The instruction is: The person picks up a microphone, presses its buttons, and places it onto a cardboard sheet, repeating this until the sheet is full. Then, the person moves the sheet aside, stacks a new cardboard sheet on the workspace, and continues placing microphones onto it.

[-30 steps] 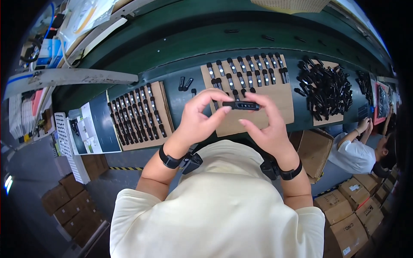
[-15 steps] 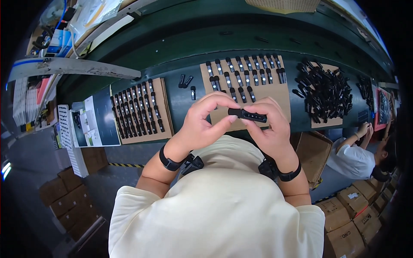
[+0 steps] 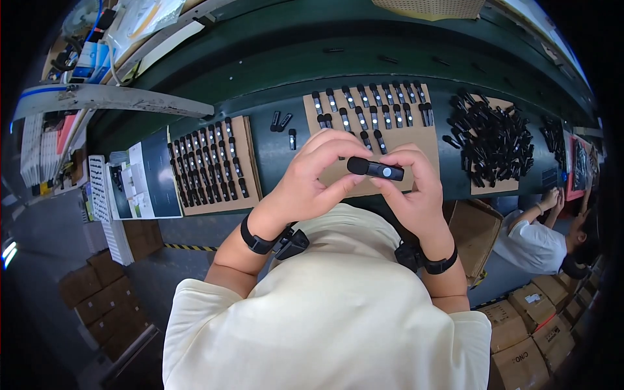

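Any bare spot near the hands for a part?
Bare: bench between left cardboard and left hand; middle cardboard, right side, just beyond right hand. Crowded: left cardboard's device rows; black heap, far right.

Between the fingers point(image 3: 339, 149): one black device point(image 3: 389, 171). Beyond the fingers: one cardboard sheet point(image 3: 424, 156), roughly twenty devices in three rows. Beyond and left: three loose devices point(image 3: 292, 139). Farther left: one second sheet point(image 3: 246, 146), four rows, roughly thirty-odd devices. Right of the fingers: one large heap point(image 3: 492, 144), too dense to count.
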`<state>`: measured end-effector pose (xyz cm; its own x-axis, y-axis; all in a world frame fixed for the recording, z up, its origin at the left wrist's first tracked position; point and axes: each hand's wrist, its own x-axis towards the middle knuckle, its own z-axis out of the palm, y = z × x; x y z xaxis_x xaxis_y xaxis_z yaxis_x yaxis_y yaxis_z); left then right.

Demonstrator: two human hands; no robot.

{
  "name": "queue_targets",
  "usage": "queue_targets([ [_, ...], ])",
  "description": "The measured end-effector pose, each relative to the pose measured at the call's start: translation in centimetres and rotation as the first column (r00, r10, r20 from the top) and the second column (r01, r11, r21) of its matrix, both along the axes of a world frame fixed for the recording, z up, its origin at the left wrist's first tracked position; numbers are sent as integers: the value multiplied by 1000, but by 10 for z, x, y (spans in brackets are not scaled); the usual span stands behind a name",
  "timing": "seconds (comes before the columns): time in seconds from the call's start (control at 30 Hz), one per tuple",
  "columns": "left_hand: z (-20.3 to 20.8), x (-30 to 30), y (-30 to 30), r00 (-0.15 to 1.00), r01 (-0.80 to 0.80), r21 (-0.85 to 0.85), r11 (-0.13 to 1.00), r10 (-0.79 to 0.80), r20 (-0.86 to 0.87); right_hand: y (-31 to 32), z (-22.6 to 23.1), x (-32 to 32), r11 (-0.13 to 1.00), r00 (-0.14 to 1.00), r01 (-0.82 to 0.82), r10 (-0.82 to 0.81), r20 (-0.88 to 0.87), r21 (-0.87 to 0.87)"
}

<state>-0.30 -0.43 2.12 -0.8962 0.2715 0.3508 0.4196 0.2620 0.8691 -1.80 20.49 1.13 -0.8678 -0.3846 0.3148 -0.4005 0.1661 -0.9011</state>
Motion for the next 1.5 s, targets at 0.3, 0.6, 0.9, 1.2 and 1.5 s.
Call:
queue_targets([
  [0.3,-7,-2,-3,996,40,-41,998,-43,-73,-1,2,-1,999,998,-6,9,-65,40],
  [0.6,-20,-2,4,998,61,-37,997,-62,-25,-10,7,0,999,992,-21,26,-120,41],
  [0.9,-22,0,-9,986,60,-7,998,-58,153,-8,-3,2,984,986,62,-34,-163,167],
  [1.2,-49,-7,-10,991,16,-218,976,14,136,13,-78,1,887,989,88,-134,69,453],
  [1.5,-110,-16,-62,869,-332,-255,908,399,293,39,-179,-44,552,865,84,-454,215,830],
])
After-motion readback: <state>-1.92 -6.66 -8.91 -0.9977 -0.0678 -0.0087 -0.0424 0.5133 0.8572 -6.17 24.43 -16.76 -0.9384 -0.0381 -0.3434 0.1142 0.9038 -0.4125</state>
